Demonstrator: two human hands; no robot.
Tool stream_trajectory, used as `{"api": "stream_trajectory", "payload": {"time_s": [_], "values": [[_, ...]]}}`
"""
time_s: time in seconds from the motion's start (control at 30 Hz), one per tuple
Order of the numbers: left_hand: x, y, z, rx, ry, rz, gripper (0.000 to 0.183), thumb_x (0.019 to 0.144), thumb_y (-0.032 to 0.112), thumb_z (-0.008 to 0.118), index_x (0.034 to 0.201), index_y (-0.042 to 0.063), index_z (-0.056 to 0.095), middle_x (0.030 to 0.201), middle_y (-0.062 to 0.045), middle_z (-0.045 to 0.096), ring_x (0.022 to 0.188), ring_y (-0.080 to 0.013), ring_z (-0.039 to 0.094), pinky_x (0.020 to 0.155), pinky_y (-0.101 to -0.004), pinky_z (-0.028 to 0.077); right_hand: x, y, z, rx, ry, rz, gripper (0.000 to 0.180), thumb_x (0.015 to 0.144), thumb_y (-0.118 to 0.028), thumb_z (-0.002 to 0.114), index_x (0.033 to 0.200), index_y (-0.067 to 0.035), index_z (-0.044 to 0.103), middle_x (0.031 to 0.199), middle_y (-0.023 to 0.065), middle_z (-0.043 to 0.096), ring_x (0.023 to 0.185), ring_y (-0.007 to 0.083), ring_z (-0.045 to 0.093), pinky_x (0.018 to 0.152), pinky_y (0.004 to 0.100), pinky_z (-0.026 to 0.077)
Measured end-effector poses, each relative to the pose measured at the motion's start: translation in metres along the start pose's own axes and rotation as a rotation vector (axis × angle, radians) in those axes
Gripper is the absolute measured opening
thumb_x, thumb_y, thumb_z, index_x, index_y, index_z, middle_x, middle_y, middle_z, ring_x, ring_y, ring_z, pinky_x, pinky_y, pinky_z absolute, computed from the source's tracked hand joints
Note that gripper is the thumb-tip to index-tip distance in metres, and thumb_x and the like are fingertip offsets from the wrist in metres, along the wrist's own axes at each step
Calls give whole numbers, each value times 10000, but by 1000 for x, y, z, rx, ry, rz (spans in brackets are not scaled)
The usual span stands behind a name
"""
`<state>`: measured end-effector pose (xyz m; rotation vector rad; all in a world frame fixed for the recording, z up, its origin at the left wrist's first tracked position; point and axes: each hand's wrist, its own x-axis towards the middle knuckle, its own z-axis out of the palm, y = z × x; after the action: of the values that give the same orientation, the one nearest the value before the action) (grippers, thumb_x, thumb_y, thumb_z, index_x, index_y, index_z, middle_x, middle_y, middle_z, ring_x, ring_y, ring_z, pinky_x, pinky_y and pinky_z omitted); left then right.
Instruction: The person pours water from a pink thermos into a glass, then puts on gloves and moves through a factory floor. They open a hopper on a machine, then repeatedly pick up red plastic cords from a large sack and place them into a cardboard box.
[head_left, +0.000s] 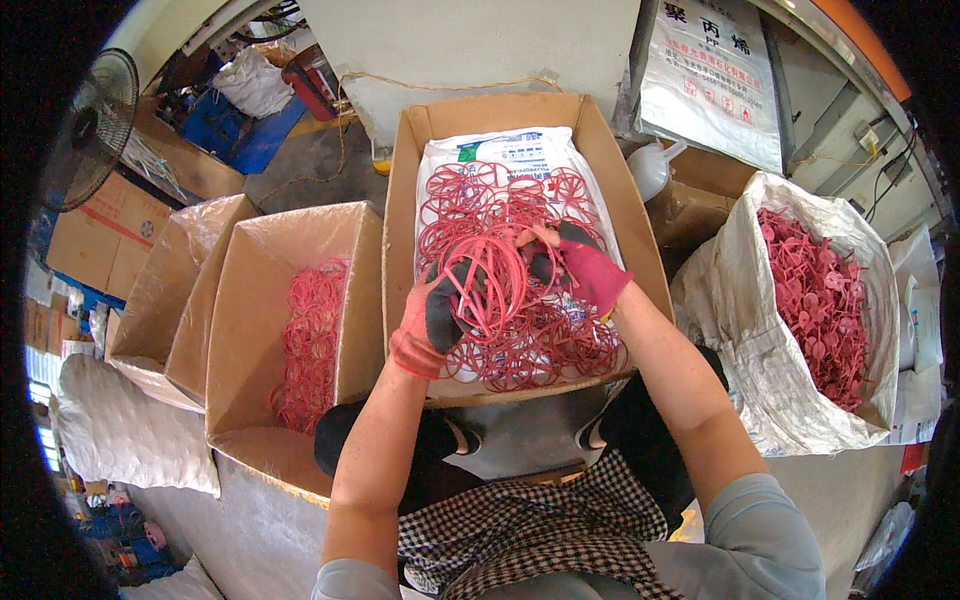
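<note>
My left hand (433, 319), in a pink and dark glove, grips a bunch of pink plastic rings (491, 277) over a cardboard box (396, 225). At the right side of that bunch is my right hand (574, 259), in a pink and dark glove with bare fingertips showing; its fingers are closed on one or more of the rings. Beneath both hands, more pink rings (536, 349) lie in loose heaps on a white printed polypropylene sack (600, 210) inside the box. Which rings each finger holds is hidden by the overlap.
At left, a plastic-lined carton (247, 300) holds stacked pink rings (311, 337), beside another lined carton (161, 300). A white woven sack (757, 322) of pink plastic branched parts (817, 307) stands at right. A white plastic funnel (651, 169) and a fan (90, 127) are farther off.
</note>
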<state>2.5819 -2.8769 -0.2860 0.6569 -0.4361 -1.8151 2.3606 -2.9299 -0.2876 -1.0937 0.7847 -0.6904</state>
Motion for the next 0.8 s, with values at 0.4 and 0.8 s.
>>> {"api": "stream_trajectory", "payload": {"time_s": [0.4, 0.8], "values": [[9, -22, 1, 752, 105, 268, 349, 837, 77, 611, 1163, 10, 506, 1039, -64, 600, 885, -126, 571, 751, -265, 476, -10, -2, 26, -288, -37, -219, 415, 800, -312, 698, 1104, -48, 601, 1015, 40, 635, 922, 113, 580, 795, 260, 465], [4, -5, 12, 945, 98, 171, 407, 852, 45, 559, 1249, 0, 484, 1053, -77, 616, 870, -115, 575, 766, -273, 483, -2, 11, 25, -445, 78, -234, 380, 888, -357, 578, 1012, 1, 607, 899, 90, 617, 827, 164, 575, 736, 298, 464]]}}
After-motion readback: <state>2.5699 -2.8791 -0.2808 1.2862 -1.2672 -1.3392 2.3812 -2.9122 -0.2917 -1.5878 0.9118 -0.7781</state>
